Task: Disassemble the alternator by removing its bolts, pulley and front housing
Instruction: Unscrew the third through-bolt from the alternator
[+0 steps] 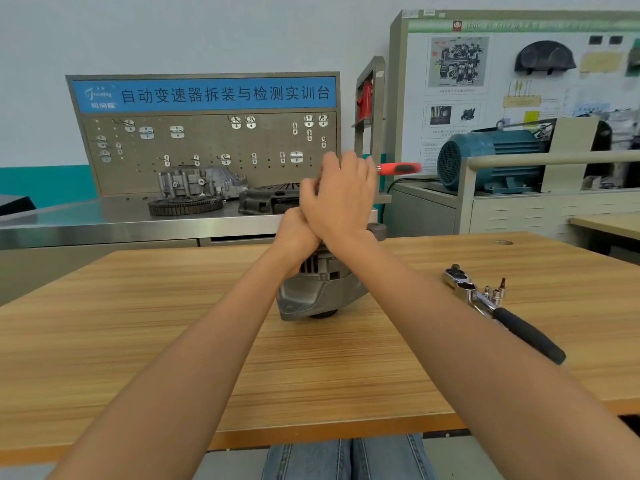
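An alternator (313, 289) is standing on a wooden worktop (145, 334), right in front of the person and about midway across it. It is resting on one flat end, probably so that its upper end faces the tool.

Above the alternator, two bare forearms are crossing. The left hand (294, 233) is resting on top of the alternator with curled fingers, seemingly steadying it; whether its grip is actually closing on the housing cannot be told, because the right wrist is covering it. The right hand (341, 195) is higher, its grip clenched around a tool with a red and black handle (398, 168) that is sticking out to the right of the alternator. The working end of the tool is hidden behind the hands, so which bolt or nut it is meeting cannot be seen. This looks like an early loosening step, since the alternator appears whole.

To the right of the alternator, a ratchet wrench (498, 306) with a black handle is lying on the worktop, with a few small sockets (495, 291) standing beside its head, likely kept within reach for swapping.

Beyond the alternator, a metal bench with a pegboard (207, 147) is carrying other gearbox parts (197, 185).
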`<state>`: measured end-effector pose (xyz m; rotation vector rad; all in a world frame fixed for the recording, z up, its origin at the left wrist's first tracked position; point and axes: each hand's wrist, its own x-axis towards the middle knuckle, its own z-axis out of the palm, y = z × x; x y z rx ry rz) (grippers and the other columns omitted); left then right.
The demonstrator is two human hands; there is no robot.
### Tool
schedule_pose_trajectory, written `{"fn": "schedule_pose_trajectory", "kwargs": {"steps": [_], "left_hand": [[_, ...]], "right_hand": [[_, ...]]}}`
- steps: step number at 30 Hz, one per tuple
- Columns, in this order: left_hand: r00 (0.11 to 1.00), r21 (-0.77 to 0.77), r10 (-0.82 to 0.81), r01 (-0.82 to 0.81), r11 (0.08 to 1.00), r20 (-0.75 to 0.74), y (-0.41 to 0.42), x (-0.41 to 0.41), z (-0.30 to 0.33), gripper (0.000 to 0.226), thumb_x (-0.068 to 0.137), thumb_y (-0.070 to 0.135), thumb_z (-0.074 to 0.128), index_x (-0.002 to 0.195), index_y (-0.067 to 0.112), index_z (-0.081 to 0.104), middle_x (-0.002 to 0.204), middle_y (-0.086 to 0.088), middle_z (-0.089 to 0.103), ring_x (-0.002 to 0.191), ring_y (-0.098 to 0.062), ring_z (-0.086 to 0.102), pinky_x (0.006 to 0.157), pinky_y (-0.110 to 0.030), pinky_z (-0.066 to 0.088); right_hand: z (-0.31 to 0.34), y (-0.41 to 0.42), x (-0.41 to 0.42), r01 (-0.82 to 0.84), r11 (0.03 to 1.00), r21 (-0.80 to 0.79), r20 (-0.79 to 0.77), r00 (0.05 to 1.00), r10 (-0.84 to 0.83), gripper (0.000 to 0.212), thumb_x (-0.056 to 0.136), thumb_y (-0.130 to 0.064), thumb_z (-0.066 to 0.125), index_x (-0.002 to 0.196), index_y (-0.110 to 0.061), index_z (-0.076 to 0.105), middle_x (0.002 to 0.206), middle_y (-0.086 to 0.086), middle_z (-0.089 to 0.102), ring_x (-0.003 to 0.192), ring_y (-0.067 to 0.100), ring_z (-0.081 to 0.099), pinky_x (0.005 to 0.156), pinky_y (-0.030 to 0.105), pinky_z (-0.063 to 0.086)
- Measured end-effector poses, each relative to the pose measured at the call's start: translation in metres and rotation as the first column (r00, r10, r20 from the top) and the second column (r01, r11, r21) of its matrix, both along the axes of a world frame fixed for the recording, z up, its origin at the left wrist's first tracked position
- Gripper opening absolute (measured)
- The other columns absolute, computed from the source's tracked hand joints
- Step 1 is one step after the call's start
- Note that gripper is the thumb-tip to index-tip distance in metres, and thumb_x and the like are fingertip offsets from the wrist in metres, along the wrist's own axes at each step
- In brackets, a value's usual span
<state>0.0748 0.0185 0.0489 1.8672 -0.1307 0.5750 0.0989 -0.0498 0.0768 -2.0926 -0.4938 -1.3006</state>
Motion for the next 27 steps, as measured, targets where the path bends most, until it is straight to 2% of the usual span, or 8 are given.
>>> {"fn": "schedule_pose_trajectory", "kwargs": {"steps": [3, 7, 11, 16, 20, 23, 25, 27], "left_hand": [[1.000, 0.015, 0.014, -0.014, 1.000, 0.001, 0.000, 0.001, 0.001, 0.019, 0.090, 0.004, 0.053, 0.083, 0.020, 0.059, 0.073, 0.002, 0.061, 0.063, -0.004, 0.049, 0.054, -0.017, 0.041], [0.999, 0.060, -0.033, 0.033, 0.998, -0.007, 0.000, 0.000, 0.003, 0.024, 0.087, 0.001, 0.054, 0.073, 0.018, 0.061, 0.061, 0.010, 0.061, 0.057, 0.003, 0.053, 0.050, -0.007, 0.040], [0.990, 0.093, -0.124, 0.130, 0.987, -0.066, -0.004, -0.002, 0.002, 0.014, 0.088, 0.017, 0.064, 0.100, 0.018, 0.070, 0.092, 0.010, 0.072, 0.090, 0.002, 0.063, 0.078, -0.010, 0.045], [0.981, 0.085, -0.176, 0.182, 0.980, -0.077, -0.003, -0.005, 0.002, 0.013, 0.090, 0.024, 0.059, 0.092, 0.026, 0.072, 0.095, 0.013, 0.073, 0.101, 0.001, 0.062, 0.093, -0.021, 0.040], [0.980, 0.086, -0.184, 0.191, 0.978, -0.075, -0.003, -0.005, 0.002, 0.014, 0.092, 0.022, 0.058, 0.098, 0.023, 0.071, 0.103, 0.008, 0.072, 0.107, -0.004, 0.061, 0.096, -0.023, 0.038], [0.983, 0.084, -0.171, 0.176, 0.981, -0.070, -0.002, -0.006, 0.003, 0.014, 0.092, 0.013, 0.058, 0.094, 0.016, 0.071, 0.091, 0.006, 0.072, 0.095, -0.005, 0.063, 0.089, -0.020, 0.043], [0.994, 0.095, -0.105, 0.108, 0.990, -0.035, -0.002, -0.005, 0.002, 0.017, 0.091, 0.002, 0.055, 0.083, 0.012, 0.066, 0.074, 0.001, 0.065, 0.074, -0.007, 0.056, 0.071, -0.021, 0.044], [0.999, 0.134, -0.047, 0.049, 0.990, -0.019, -0.002, -0.005, 0.001, 0.013, 0.091, 0.001, 0.052, 0.090, 0.009, 0.061, 0.074, -0.001, 0.059, 0.068, -0.006, 0.048, 0.063, -0.022, 0.041]], "right_hand": [[0.002, 0.003, -0.002, 0.142, 0.989, -0.049, 0.033, 0.990, -0.141, 0.031, 0.086, -0.029, 0.040, 0.095, -0.007, 0.061, 0.098, 0.008, 0.055, 0.100, 0.026, 0.048, 0.112, 0.039, 0.017], [0.013, -0.004, -0.001, -0.227, 0.960, 0.162, -0.021, 0.972, 0.233, 0.036, 0.089, -0.021, 0.044, 0.054, -0.015, 0.046, 0.066, 0.003, 0.046, 0.071, 0.021, 0.044, 0.091, 0.039, 0.038], [0.028, -0.012, -0.003, -0.543, 0.613, 0.573, -0.135, 0.676, 0.725, 0.048, 0.093, -0.014, 0.041, 0.047, -0.017, 0.027, 0.046, -0.005, 0.028, 0.045, 0.010, 0.027, 0.052, 0.025, 0.031], [0.034, -0.017, 0.001, -0.552, 0.294, 0.780, -0.108, 0.344, 0.933, 0.046, 0.095, -0.016, 0.034, 0.049, -0.014, 0.033, 0.049, 0.004, 0.039, 0.049, 0.012, 0.047, 0.064, 0.020, 0.042], [0.034, -0.014, -0.003, -0.514, 0.333, 0.790, -0.116, 0.408, 0.906, 0.047, 0.095, -0.015, 0.036, 0.048, -0.012, 0.035, 0.048, 0.001, 0.044, 0.049, 0.008, 0.050, 0.067, 0.020, 0.040], [0.027, -0.007, -0.007, -0.518, 0.469, 0.715, -0.081, 0.606, 0.792, 0.046, 0.093, -0.013, 0.038, 0.047, -0.013, 0.036, 0.049, 0.000, 0.039, 0.051, 0.010, 0.043, 0.062, 0.025, 0.037], [0.012, -0.002, -0.007, -0.341, 0.862, 0.376, -0.072, 0.917, 0.393, 0.033, 0.089, -0.020, 0.040, 0.057, -0.014, 0.048, 0.061, -0.002, 0.046, 0.062, 0.011, 0.044, 0.075, 0.033, 0.039], [-0.001, 0.003, -0.003, 0.071, 0.995, 0.074, -0.007, 0.997, -0.071, 0.024, 0.084, -0.026, 0.042, 0.086, -0.012, 0.060, 0.088, 0.003, 0.054, 0.091, 0.018, 0.050, 0.109, 0.038, 0.022]]}}
